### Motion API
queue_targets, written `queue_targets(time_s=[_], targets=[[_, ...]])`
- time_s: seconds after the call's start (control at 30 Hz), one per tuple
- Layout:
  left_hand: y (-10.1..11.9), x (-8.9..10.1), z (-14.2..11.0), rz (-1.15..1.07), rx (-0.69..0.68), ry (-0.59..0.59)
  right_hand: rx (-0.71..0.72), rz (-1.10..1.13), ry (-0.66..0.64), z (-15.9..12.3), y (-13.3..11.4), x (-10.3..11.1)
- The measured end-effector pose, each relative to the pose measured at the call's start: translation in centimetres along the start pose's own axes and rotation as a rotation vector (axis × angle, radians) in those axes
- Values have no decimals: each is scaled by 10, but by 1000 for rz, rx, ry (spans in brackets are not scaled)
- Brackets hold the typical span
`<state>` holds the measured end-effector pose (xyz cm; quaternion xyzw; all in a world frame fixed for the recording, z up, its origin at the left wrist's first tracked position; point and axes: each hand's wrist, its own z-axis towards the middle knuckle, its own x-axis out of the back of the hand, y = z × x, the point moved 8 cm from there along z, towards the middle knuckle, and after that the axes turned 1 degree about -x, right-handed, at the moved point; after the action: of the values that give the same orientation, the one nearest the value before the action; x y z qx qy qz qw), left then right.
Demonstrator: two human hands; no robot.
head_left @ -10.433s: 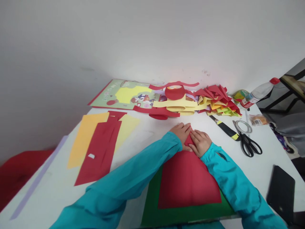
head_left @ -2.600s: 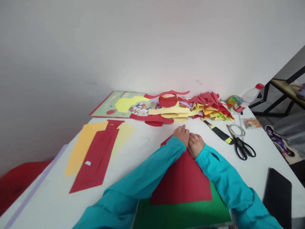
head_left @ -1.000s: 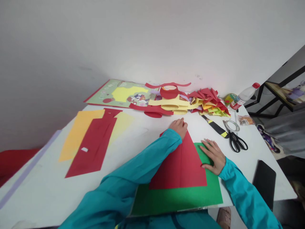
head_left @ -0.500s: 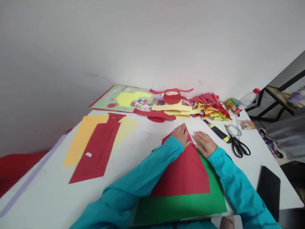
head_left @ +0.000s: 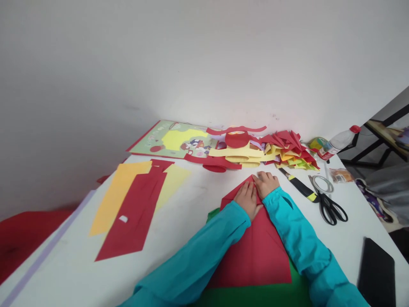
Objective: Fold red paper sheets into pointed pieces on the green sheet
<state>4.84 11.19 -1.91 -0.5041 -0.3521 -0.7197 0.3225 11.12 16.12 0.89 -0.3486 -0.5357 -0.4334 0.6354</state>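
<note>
A sheet of red paper (head_left: 255, 260), its top corners folded in to a point, lies over a green sheet (head_left: 265, 297) at the table's near side. My left hand (head_left: 247, 198) rests open and flat on the upper part of the red paper, just below the point. Touching it, my right hand (head_left: 266, 184) has its fingers closed over the paper's tip at the right edge. Its fingertips are partly hidden.
To the left are a cut red sheet (head_left: 134, 209) and an orange sheet (head_left: 107, 196). Curled paper strips (head_left: 236, 152) and a folded paper pile (head_left: 289, 149) line the wall. Rightward lie a cutter knife (head_left: 300, 186), scissors (head_left: 332, 209), tape (head_left: 322, 184), a bottle (head_left: 338, 142) and a black tablet (head_left: 377, 273).
My right hand has moved from beside the red paper onto its tip, and its fingers have closed there. My left hand has slid slightly down from the tip. The view has shifted a little.
</note>
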Motion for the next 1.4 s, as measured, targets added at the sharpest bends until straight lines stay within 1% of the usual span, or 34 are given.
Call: queue_targets(time_s=[0.13,0.23,0.37,0.43,0.47,0.57,0.67,0.77,0.93,1.0,1.1,1.23,1.3,1.4], targets=[[0,1,-1,-13,10,-13,-27,1,22,7,0,-1],[0,4,-1,-36,17,-19,-26,20,52,3,2,-2],[-3,13,0,-62,10,-46,61,71,78,-7,-3,-4],[-12,20,-3,-70,29,-74,114,96,84,-12,-8,-6],[-21,25,-5,-71,59,-80,131,108,88,-14,-9,-6],[-54,39,-16,-35,195,-71,138,135,106,-16,-11,-5],[-80,43,-28,-7,322,-106,146,155,117,-16,-12,-4],[-88,39,-32,-15,385,-171,166,170,126,-18,-13,-2],[-88,33,-23,-45,441,-276,170,182,117,-19,-13,-1],[-88,33,-19,-65,429,-318,168,182,112,-19,-13,-1],[-83,33,-16,-95,362,-367,162,184,108,-19,-13,-1],[-73,32,-20,-127,259,-381,158,197,92,-18,-13,-2],[-66,28,-23,-176,166,-352,159,201,82,-19,-13,-2],[-55,23,-27,-241,34,-241,160,208,78,-19,-14,0]])
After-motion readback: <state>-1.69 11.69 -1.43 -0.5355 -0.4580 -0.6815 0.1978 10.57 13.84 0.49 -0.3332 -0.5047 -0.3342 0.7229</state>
